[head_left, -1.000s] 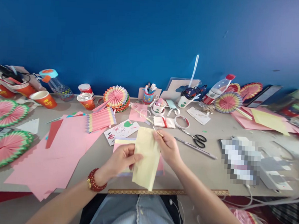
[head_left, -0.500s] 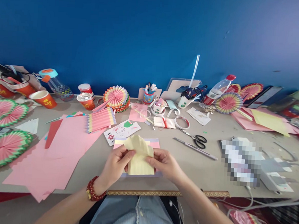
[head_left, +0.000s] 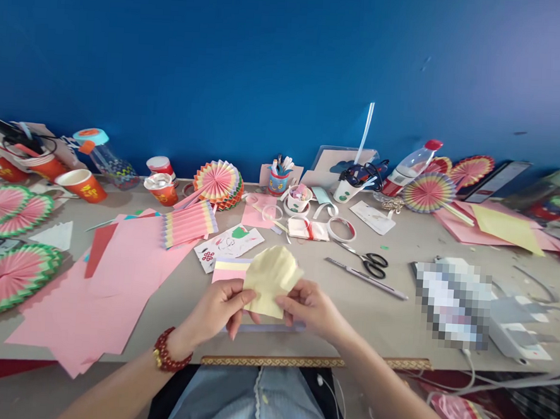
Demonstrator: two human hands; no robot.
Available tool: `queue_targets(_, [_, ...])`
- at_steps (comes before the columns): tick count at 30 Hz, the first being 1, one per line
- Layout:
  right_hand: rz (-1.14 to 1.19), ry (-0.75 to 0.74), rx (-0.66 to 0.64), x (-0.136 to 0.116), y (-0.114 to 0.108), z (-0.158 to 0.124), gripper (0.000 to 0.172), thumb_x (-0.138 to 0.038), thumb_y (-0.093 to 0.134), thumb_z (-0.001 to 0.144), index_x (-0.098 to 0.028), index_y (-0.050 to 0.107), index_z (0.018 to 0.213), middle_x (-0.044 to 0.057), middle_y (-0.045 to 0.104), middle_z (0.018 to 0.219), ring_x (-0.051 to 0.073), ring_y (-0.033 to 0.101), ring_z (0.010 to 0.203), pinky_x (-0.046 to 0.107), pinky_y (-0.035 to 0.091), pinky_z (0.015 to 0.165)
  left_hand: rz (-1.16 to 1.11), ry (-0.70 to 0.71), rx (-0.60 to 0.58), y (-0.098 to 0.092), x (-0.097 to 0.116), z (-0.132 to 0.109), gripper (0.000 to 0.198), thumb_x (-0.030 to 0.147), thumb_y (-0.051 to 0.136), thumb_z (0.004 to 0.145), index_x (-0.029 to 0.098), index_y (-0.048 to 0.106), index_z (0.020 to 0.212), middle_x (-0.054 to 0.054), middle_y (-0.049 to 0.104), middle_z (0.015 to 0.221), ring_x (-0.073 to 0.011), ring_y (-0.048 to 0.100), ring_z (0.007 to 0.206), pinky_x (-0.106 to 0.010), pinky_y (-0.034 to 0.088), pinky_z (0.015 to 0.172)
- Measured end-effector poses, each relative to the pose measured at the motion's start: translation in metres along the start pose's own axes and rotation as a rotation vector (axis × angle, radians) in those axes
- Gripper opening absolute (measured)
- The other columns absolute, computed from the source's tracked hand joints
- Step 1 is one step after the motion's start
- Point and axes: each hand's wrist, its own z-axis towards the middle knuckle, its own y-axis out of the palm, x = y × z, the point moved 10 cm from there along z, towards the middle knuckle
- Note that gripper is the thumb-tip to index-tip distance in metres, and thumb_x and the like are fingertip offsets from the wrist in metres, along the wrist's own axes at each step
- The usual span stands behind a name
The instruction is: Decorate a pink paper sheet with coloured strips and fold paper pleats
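Between my two hands is a small piece of pale yellow paper point(head_left: 271, 278), creased, with a rounded, uneven top edge. My left hand point(head_left: 222, 304) pinches its lower left side between thumb and fingers. On the right side, my right hand point(head_left: 308, 306) grips the paper the same way. Beneath it on the table lies a pink sheet with yellow and lilac bands point(head_left: 229, 269), partly hidden by my hands and the yellow paper. Just beyond is a white card with drawings point(head_left: 230, 244). Black-handled scissors point(head_left: 374, 264) and a utility knife point(head_left: 365, 278) lie right of my hands.
Pink paper sheets point(head_left: 124, 276) overlap on the left, near green-edged paper fans point(head_left: 15, 275). A pleated strip point(head_left: 188, 224), a tape roll point(head_left: 341, 230) and paper cups point(head_left: 82, 185) stand further back. A phone point(head_left: 447, 302) and power strip point(head_left: 514, 337) with cables lie right.
The yellow paper has been raised and spread flatter, its top now rounded rather than folded over. My left hand has shifted slightly left, with its lower fingers extended.
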Motion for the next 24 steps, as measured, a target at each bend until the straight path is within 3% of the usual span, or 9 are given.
queue_targets(4, [0.108, 0.070, -0.037, 0.003, 0.006, -0.002, 0.043, -0.050, 0.076, 0.077, -0.017, 0.063, 0.101, -0.001, 0.067, 0.075, 0.008, 0.058, 0.048, 0.019, 0.040, 0.046, -0.029, 0.008, -0.044, 0.005, 0.002, -0.003, 0.042, 0.054, 0.059, 0.089, 0.014, 0.060, 0.098, -0.005, 0.073, 0.063, -0.0059, 0.045, 0.028, -0.016, 0.027, 0.033])
queue_targets(9, [0.159, 0.129, -0.088, 0.004, 0.013, -0.004, 0.053, -0.050, 0.077, 0.075, -0.016, 0.062, 0.112, -0.003, 0.064, 0.063, 0.009, 0.055, 0.045, 0.020, 0.040, 0.046, -0.045, 0.011, -0.061, 0.005, 0.004, -0.007, 0.042, 0.053, 0.059, 0.090, 0.013, 0.059, 0.103, -0.004, 0.071, 0.061, -0.0056, 0.045, 0.029, -0.016, 0.026, 0.034])
queue_targets(15, [0.119, 0.033, 0.090, -0.007, -0.014, 0.006, 0.043, -0.053, 0.075, 0.077, -0.015, 0.068, 0.096, 0.002, 0.068, 0.080, 0.011, 0.058, 0.062, 0.024, 0.045, 0.057, -0.019, -0.038, -0.156, 0.016, -0.004, -0.013, 0.040, 0.051, 0.058, 0.092, 0.014, 0.059, 0.106, -0.005, 0.072, 0.064, -0.0058, 0.047, 0.032, -0.016, 0.029, 0.035])
queue_targets(19, [0.110, -0.038, 0.211, -0.019, -0.038, 0.010, 0.040, -0.055, 0.072, 0.079, -0.015, 0.067, 0.079, -0.002, 0.060, 0.064, 0.010, 0.052, 0.055, 0.024, 0.042, 0.056, -0.046, -0.056, -0.181, 0.018, -0.007, -0.017, 0.041, 0.054, 0.061, 0.089, 0.014, 0.060, 0.099, -0.007, 0.073, 0.066, -0.0062, 0.048, 0.032, -0.017, 0.030, 0.036])
queue_targets(24, [0.097, -0.049, 0.222, -0.025, -0.043, 0.008, 0.040, -0.055, 0.072, 0.080, -0.016, 0.064, 0.072, 0.000, 0.061, 0.060, 0.011, 0.052, 0.054, 0.025, 0.041, 0.055, -0.043, -0.051, -0.121, 0.003, -0.008, -0.016, 0.042, 0.056, 0.062, 0.087, 0.015, 0.058, 0.090, -0.007, 0.074, 0.069, -0.0064, 0.050, 0.035, -0.018, 0.032, 0.039])
